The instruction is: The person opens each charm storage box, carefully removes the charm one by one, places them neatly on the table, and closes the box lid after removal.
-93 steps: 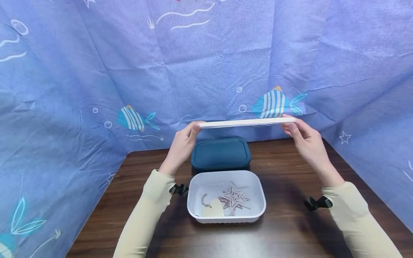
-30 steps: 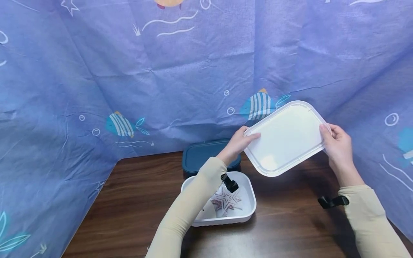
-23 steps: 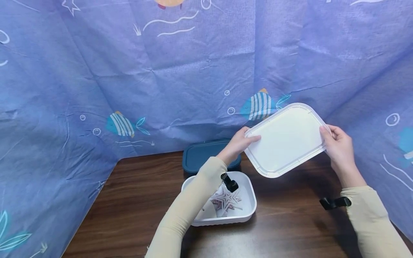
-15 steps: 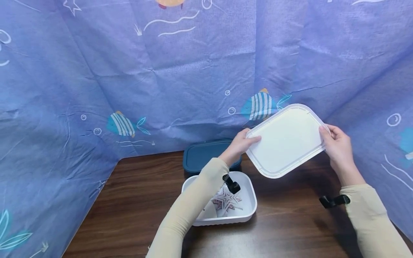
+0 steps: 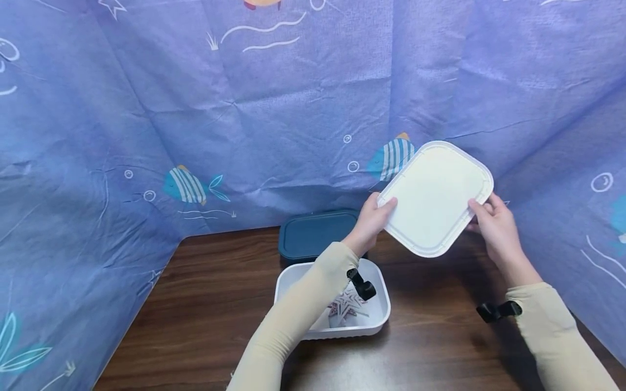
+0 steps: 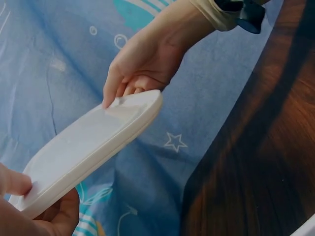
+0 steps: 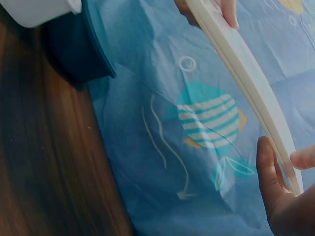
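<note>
- Bench (image 5: 210, 288): dark wood grain, running out nearest at 6 o'clock in the head view.
- Left sleeve (image 5: 288, 323): cream, crossing over part of the white box from its 7 o'clock side.
- Right sleeve (image 5: 555, 334): also cream, in the head view's 4 o'clock area.
- White box (image 5: 359, 332): uncovered on the bench. A pale star (image 5: 346, 304) lies inside, over a reddish speckled piece; the sleeve hides the rest.
- Left hand (image 5: 369, 222): at the white box's 1 o'clock, pinching the lid's 9 o'clock edge, thumb on the face turned to the head camera.
- Right hand (image 5: 498, 231): at the white box's 2 o'clock, gripping the lid between 3 and 4 o'clock, thumb in front.
- Lid (image 5: 435, 198): white, between both hands, tilted, well above the bench.
- Blue box (image 5: 315, 233): just beyond the white box, at its 12 o'clock.
- Curtain (image 5: 274, 125): blue with printed fish, behind everything.
</note>
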{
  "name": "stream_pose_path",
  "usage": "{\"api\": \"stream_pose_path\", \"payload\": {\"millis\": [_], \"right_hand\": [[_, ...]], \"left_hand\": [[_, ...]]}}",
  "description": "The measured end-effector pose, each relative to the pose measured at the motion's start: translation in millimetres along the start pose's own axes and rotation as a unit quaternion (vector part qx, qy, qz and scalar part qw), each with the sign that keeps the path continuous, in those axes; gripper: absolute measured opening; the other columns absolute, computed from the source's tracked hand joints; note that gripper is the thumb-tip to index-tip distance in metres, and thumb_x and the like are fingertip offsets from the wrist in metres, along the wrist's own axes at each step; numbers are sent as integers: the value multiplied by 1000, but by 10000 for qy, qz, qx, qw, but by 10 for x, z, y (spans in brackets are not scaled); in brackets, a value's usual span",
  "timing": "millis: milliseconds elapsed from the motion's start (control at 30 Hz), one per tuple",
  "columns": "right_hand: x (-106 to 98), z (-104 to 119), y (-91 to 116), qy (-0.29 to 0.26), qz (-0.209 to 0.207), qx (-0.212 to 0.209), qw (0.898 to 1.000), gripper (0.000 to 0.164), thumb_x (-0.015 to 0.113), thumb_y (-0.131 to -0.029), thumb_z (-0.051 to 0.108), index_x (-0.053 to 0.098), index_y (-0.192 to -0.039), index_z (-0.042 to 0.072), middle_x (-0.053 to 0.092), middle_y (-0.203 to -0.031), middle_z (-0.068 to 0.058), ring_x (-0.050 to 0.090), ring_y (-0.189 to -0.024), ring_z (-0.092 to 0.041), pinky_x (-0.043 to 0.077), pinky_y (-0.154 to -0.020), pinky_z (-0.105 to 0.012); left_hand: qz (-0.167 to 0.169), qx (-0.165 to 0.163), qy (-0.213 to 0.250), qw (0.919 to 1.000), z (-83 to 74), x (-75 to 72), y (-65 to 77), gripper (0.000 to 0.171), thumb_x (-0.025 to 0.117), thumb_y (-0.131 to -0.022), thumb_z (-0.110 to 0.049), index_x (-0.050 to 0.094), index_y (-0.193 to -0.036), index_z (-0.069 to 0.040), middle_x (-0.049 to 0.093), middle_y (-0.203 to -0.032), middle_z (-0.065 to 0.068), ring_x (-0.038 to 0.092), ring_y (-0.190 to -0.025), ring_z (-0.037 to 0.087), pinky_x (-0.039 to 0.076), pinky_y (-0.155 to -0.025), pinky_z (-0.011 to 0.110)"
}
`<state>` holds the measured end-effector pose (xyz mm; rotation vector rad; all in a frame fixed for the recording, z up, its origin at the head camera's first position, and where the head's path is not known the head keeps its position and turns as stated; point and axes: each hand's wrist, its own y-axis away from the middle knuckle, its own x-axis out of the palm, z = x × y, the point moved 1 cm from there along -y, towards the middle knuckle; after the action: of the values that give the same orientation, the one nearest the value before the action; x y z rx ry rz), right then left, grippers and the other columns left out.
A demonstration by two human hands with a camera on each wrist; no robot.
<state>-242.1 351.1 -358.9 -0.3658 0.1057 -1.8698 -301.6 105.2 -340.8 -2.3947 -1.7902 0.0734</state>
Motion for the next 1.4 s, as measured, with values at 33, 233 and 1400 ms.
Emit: {"api": "stream_pose_path", "payload": {"millis": [33,233,1400], "right_hand": [[23,-13,8,108,98,-16,9999,66,58,-103,13,25,-158,0,68,-83,12,63,-70,0,53,-55,-17],[64,-50,5,246,369,-28,9990,68,57,-103,12,21,-158,-5,69,-85,14,65,-75,2,54,-58,-17],[-229,-456,-47,2841,652,732,9538,70,54,-104,35,29,-155,-6,56,-92,25,56,-77,8,50,-66,-14]], "left_hand": [[-34,-6,14,10000,-1,2,4,14,58,-103,-18,58,-108,-5,62,-88,2,61,-75,14,49,-69,26],[-15,-158,-139,9998,-7,2,47,17,57,-104,-21,59,-113,-6,63,-91,2,62,-80,15,50,-73,29],[-333,-1677,-397,9845,423,605,1200,96,74,-82,-16,21,-161,-7,34,-154,12,30,-144,25,25,-117,45]]}}
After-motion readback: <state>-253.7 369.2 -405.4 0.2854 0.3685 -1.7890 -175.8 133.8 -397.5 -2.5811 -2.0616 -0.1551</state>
